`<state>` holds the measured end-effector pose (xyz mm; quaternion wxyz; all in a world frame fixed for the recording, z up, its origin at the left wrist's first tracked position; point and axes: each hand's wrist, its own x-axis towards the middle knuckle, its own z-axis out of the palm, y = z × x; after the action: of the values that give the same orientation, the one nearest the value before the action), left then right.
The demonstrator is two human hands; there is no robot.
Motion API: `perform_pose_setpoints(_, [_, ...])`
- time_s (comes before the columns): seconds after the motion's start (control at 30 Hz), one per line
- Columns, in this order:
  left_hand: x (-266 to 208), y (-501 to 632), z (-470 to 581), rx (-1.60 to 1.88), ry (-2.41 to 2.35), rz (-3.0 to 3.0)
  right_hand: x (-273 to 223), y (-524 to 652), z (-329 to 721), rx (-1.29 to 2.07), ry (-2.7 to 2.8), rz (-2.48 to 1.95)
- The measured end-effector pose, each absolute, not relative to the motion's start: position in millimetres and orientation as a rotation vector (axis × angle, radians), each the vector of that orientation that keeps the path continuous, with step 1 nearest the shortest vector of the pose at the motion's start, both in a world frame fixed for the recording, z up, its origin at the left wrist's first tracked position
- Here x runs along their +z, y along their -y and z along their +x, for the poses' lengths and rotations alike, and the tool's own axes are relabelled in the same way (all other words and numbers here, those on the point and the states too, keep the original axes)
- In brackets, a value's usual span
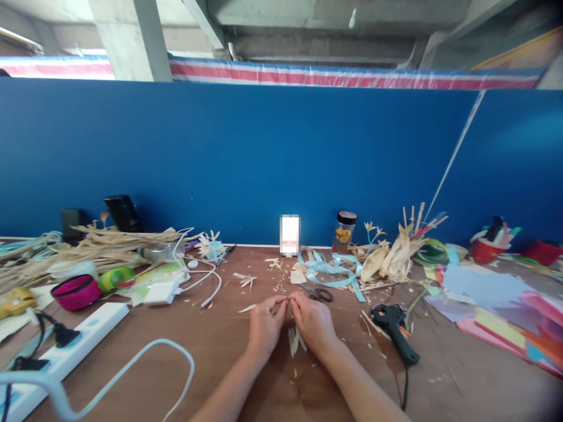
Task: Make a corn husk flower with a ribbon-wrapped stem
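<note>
My left hand and my right hand meet over the middle of the table, fingertips pinched close together. What they pinch is too small to make out. Just below the fingers lie pale husk strips on the brown tabletop. Dark-handled scissors rest right behind my right hand. Light blue ribbon is looped beyond them. To the left, behind my left hand, lie a pale petal strip and a small cluster of husk pieces.
A black glue gun with a cord lies at the right. Dried corn husks, a lidded jar and a phone-like upright screen stand at the back. Coloured paper covers the far right. A white power strip and cables occupy the left.
</note>
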<state>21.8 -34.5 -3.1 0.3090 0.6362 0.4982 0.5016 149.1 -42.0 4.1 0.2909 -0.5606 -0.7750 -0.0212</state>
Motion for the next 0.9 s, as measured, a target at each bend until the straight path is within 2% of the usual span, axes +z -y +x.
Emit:
perform_pose_setpoints(0.2, [-4.1, 28.2, 15.5, 1.224, -1.35, 1.614, 1.6, 38.4, 152.8, 0.122, 1.976, -1.477])
perform_pose_setpoints(0.53, [-6.3, 26.6, 13.9, 1.221, -1.134, 1.591, -0.8, 37.3, 152.0, 0.188, 1.987, -1.467])
perform_pose_setpoints(0.9, [-9.3, 24.8, 10.3, 1.181, -1.294, 1.768, -2.2, 37.5, 151.1, 0.175, 1.991, -1.426])
